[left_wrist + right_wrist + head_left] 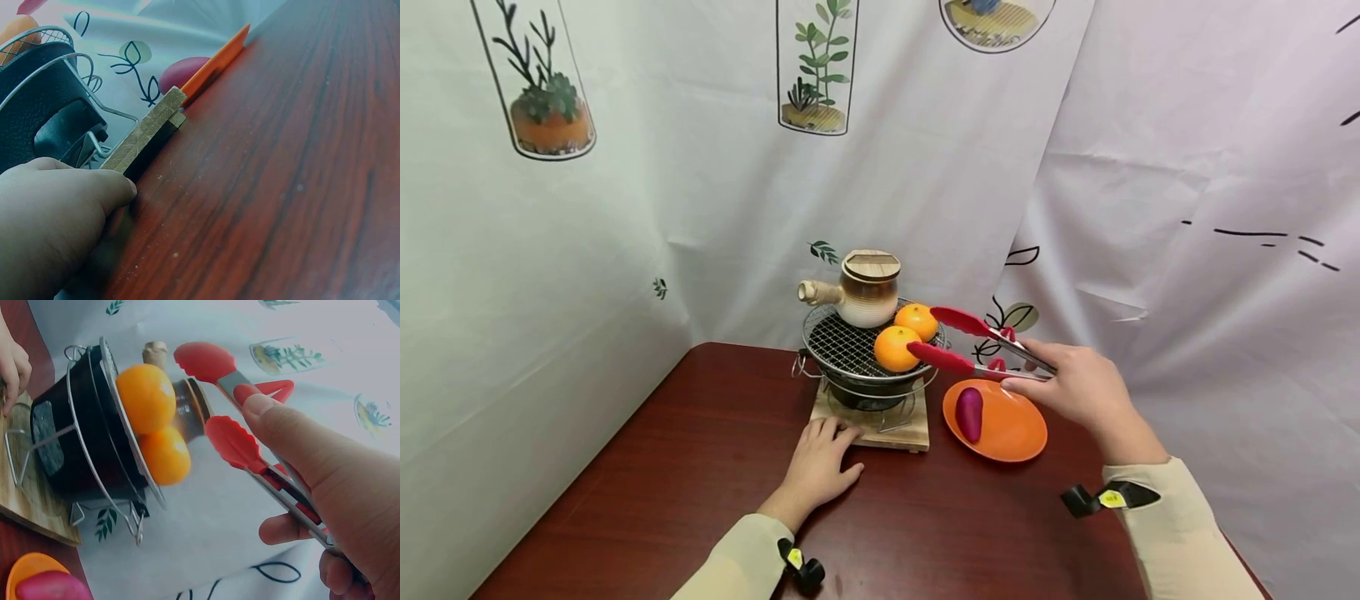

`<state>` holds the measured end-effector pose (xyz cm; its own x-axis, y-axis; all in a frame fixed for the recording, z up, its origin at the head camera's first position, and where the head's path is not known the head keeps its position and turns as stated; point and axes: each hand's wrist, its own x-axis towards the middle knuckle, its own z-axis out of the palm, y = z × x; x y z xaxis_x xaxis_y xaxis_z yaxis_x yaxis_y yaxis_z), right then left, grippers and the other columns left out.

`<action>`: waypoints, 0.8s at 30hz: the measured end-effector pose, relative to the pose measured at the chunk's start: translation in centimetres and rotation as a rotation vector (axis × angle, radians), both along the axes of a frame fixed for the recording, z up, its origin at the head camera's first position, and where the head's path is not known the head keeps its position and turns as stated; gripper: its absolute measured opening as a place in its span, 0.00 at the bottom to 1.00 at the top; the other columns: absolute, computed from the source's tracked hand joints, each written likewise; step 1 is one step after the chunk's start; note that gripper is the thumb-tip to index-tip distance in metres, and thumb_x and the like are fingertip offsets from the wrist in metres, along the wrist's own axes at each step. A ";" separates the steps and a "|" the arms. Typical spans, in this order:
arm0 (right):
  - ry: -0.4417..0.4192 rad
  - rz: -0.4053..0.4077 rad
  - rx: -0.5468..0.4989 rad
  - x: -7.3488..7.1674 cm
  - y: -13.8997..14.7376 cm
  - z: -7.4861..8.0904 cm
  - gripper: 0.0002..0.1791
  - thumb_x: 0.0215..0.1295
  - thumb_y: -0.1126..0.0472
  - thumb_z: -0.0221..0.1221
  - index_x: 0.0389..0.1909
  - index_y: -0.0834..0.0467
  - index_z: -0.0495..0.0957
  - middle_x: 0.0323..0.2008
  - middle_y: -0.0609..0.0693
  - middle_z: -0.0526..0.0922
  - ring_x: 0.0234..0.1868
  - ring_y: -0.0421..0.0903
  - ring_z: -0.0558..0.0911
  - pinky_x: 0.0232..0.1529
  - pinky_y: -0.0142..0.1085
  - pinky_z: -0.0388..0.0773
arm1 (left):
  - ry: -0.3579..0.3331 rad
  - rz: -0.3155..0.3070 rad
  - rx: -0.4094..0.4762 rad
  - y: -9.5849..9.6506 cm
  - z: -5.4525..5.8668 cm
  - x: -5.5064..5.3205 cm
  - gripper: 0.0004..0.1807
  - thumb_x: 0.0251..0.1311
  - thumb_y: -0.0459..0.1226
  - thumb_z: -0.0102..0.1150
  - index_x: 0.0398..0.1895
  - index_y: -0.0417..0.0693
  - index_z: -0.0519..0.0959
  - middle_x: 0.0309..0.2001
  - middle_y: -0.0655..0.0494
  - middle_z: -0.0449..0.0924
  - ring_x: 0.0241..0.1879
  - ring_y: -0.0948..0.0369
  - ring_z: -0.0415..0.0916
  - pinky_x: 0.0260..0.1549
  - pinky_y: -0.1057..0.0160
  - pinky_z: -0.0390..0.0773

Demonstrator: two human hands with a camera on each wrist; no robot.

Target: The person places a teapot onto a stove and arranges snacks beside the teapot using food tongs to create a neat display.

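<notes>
My right hand [1086, 390] grips a pair of red-tipped metal tongs [951, 358], their two tips spread apart with nothing between them. In the head view the tips overlap the right edges of two oranges [897, 348] on the round wire grill rack [842, 343]. The right wrist view shows the tips apart from the fruit. My left hand [820, 462] rests at the front left edge of the wooden board [891, 433] under the grill, fingers extended over it and thumb on the table. A purple sweet potato [970, 414] lies on an orange plate [1011, 425] below the tongs.
A clay teapot [868, 304] with a wooden lid and a side handle stands at the back of the rack. The black grill bowl [867, 392] sits in a wire stand. A white printed curtain [737, 208] hangs behind the dark red table [700, 467].
</notes>
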<state>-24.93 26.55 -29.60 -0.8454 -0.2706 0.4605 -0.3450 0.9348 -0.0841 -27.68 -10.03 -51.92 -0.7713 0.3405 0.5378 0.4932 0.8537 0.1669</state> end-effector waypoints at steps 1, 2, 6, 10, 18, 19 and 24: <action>0.002 -0.007 -0.009 0.1 0.3 -0.1 0.42 0.54 0.30 0.67 0.65 0.50 0.79 0.44 0.60 0.87 0.42 0.59 0.83 0.39 0.58 0.78 | -0.005 0.000 0.000 0.0 0.0 0.0 0.26 0.51 0.49 0.73 0.55 0.55 0.81 0.51 0.49 0.73 0.54 0.45 0.68 0.58 0.43 0.67; 0.003 -0.014 -0.018 0.1 0.6 -0.2 0.42 0.54 0.30 0.67 0.65 0.50 0.79 0.43 0.59 0.87 0.42 0.59 0.82 0.39 0.57 0.77 | -0.009 -0.001 -0.001 0.0 0.1 0.0 0.26 0.51 0.49 0.73 0.55 0.55 0.81 0.51 0.49 0.73 0.54 0.45 0.68 0.58 0.43 0.67; -0.017 -0.046 -0.034 0.3 1.9 -0.9 0.43 0.54 0.28 0.65 0.66 0.50 0.78 0.40 0.57 0.86 0.41 0.58 0.81 0.39 0.57 0.77 | -0.024 0.001 -0.004 0.0 0.2 0.0 0.26 0.52 0.50 0.72 0.55 0.56 0.81 0.51 0.49 0.73 0.54 0.45 0.68 0.58 0.43 0.67; -0.060 -0.082 -0.030 0.3 3.1 -2.0 0.45 0.55 0.26 0.63 0.67 0.51 0.77 0.48 0.63 0.85 0.45 0.63 0.81 0.42 0.60 0.76 | -0.038 0.006 -0.005 0.0 0.3 0.0 0.26 0.52 0.50 0.72 0.56 0.56 0.81 0.52 0.49 0.73 0.54 0.44 0.68 0.59 0.43 0.66; -0.131 -0.163 -0.027 -0.2 5.4 -5.2 0.50 0.54 0.22 0.59 0.68 0.53 0.75 0.54 0.67 0.82 0.48 0.67 0.81 0.43 0.62 0.76 | -0.048 0.008 -0.010 0.1 0.4 0.0 0.27 0.53 0.50 0.72 0.57 0.56 0.81 0.52 0.48 0.72 0.55 0.44 0.68 0.59 0.42 0.66; -0.139 -0.173 -0.026 -0.2 5.6 -5.6 0.50 0.54 0.21 0.59 0.68 0.54 0.75 0.54 0.67 0.82 0.48 0.67 0.81 0.42 0.63 0.76 | -0.044 0.005 -0.009 0.1 0.3 0.0 0.27 0.53 0.50 0.72 0.56 0.56 0.81 0.52 0.48 0.72 0.55 0.44 0.68 0.59 0.42 0.66; -0.168 -0.207 -0.025 -0.6 6.1 -7.5 0.52 0.54 0.20 0.57 0.68 0.55 0.74 0.55 0.67 0.81 0.49 0.67 0.80 0.41 0.63 0.77 | -0.047 0.004 -0.004 0.0 0.2 0.0 0.27 0.53 0.50 0.72 0.57 0.56 0.81 0.53 0.49 0.72 0.56 0.45 0.68 0.60 0.42 0.66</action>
<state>-25.57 32.65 -37.06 -0.9467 -0.0745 0.3133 -0.1260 0.9810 -0.1477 -27.67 -10.02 -51.75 -0.7970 0.3394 0.4995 0.4816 0.8564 0.1864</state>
